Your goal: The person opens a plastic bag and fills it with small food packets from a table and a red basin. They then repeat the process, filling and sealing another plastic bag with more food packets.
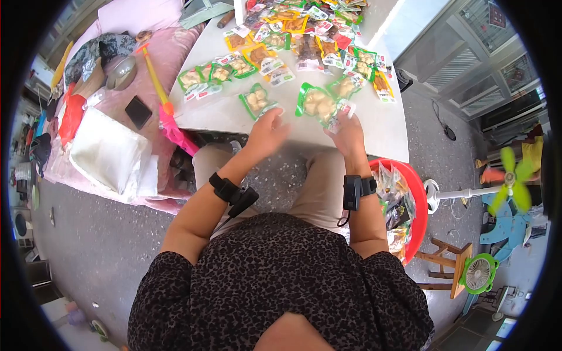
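Glossy plastic packets (319, 103), smooth tabletop (377, 126), pink cloth bedspread (172, 50), wooden stool (461, 271), smooth plastic tub (418, 205)

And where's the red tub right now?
In the head view, the red tub stands right of centre, beside the person's right forearm and at the white table's near right corner.

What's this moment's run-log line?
left hand: at green-edged packet, contact unclear | right hand: touching second packet | white table: packet pile, far end | red tub: packets inside
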The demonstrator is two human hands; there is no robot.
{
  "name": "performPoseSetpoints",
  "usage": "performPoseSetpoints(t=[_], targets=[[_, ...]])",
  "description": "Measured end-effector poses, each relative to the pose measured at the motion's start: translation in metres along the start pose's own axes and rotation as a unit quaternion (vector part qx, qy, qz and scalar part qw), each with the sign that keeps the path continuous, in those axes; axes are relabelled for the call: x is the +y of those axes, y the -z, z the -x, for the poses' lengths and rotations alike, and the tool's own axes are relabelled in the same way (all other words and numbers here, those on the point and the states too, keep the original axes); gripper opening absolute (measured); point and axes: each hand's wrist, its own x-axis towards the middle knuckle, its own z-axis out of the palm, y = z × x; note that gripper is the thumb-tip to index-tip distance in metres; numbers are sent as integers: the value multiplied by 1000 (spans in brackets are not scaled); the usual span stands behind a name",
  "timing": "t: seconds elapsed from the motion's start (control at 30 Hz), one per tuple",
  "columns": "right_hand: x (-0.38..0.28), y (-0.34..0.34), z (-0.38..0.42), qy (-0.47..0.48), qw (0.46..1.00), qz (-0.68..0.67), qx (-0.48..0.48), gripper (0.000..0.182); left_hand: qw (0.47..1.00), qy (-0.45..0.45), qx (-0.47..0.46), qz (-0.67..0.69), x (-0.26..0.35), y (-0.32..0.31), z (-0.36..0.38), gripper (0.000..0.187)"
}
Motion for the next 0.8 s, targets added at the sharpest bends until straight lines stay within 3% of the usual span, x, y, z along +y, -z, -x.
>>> performPoseSetpoints(t=[0.07,0.17,0.27,0.5,0.6,0.8], targets=[[2,-4,5,-21,999,29,-25,16,983,66,-18,171,5,-1,-5,41],[9,-7,7,-37,996,48,-71,18,914,194,-144,325,42,12,-4,42],[14,-15,16,-58,991,63,-99,20,886,232,-138,378,48,10,1,39],[16,-23,25,-83,986,28,-145,31,863,248,-129,420,39,10,7,35],[28,-16,15,-79,976,-50,-196,33,852,251,-124,443,46,11,10,34],[27,-21,19,-80,979,-50,-178,36,846,244,-131,457,49,11,15,33]])
